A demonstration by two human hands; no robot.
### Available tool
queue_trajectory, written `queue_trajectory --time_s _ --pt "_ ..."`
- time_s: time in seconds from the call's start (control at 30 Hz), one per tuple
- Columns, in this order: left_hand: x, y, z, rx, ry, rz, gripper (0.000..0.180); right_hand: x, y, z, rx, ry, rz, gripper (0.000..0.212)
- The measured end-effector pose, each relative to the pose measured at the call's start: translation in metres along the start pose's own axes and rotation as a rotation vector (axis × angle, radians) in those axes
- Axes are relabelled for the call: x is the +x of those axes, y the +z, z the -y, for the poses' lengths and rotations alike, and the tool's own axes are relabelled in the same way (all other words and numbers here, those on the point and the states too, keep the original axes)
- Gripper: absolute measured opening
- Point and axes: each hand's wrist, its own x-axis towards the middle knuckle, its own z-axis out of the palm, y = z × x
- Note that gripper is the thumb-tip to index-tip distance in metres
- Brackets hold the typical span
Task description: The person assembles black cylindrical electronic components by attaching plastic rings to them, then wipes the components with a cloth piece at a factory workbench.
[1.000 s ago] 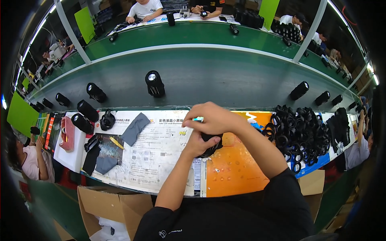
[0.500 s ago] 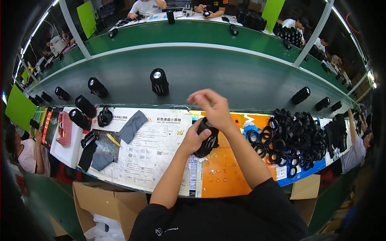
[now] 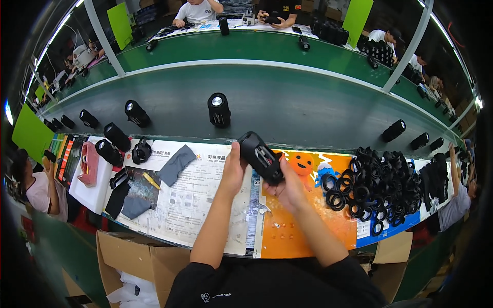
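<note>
A black cylindrical portable speaker [image 3: 260, 158] is held tilted above the worktable, its upper end leaning left. My left hand [image 3: 235, 172] grips the upper left side, thumb along the edge. The lower right end rests in my right hand [image 3: 290, 187], whose fingers curl under it. Both hands are closed on the speaker. Right of them lies a large pile of black rings [image 3: 385, 187] on the orange and blue sheets. Beyond my hands, a similar speaker [image 3: 219, 112] stands upright on the grey belt.
Two black speakers [image 3: 117, 137] stand by a white foam tray [image 3: 87, 192] at the left. Grey cloths [image 3: 177, 164] and a yellow-handled tool [image 3: 151, 180] lie nearby. More speakers [image 3: 394, 131] line the belt. Open cardboard boxes [image 3: 126, 251] sit below the table edge. Co-workers sit around.
My right hand has come down from above the speaker to grip its lower end. The speaker, lower and more upright before, is now raised and turned with its side showing.
</note>
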Motion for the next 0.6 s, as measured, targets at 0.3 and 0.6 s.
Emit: queue_trajectory --time_s 0.3,0.6 --pt "0.096 -0.070 -0.019 0.857 0.432 -0.425 0.076 0.106 -0.028 0.161 -1.519 -0.867 -0.446 0.061" --pt "0.148 -0.050 -0.041 0.989 0.327 -0.297 0.076 0.119 -0.060 0.175 -2.016 -1.208 -0.656 0.065"
